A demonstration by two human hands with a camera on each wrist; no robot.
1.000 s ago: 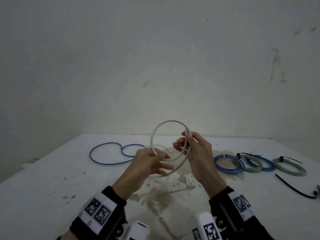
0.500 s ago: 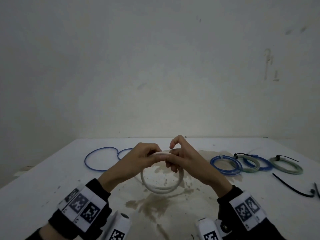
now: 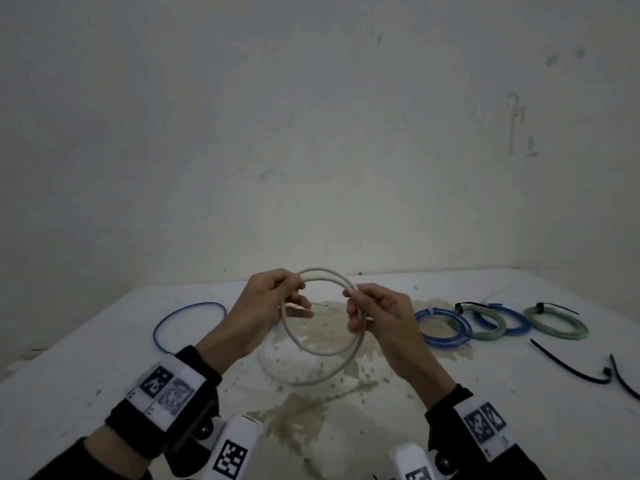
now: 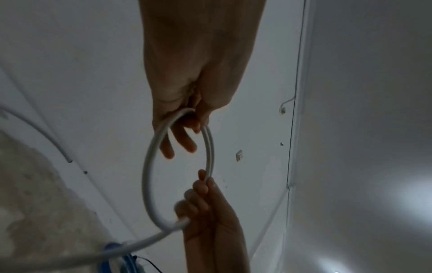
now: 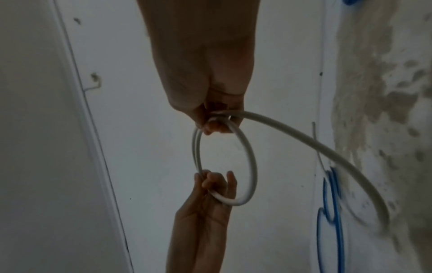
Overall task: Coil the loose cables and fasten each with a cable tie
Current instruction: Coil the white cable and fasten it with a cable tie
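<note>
White cable [image 3: 323,348] coil held between both hands, left hand [image 3: 266,306] and right hand [image 3: 381,315].

**Hidden, cropped, blurred**

Cannot count the turns of the white cable [image 3: 323,353] where they pass under the left hand [image 3: 266,306] and the right hand [image 3: 379,315]; contact points buried beneath curled fingers. Free end smeared by motion toward 4 o'clock in the right wrist view, toward 8 o'clock in the left wrist view. Loose blue cable [image 3: 188,318] partly blocked behind the left forearm. Black cable ties [image 3: 571,367] at 4 o'clock cropped by the head view's right edge. Ties on the bundled coils [image 3: 485,320] too small to read clearly. Blue coil cut by the bottom edge in the left wrist view.
</note>
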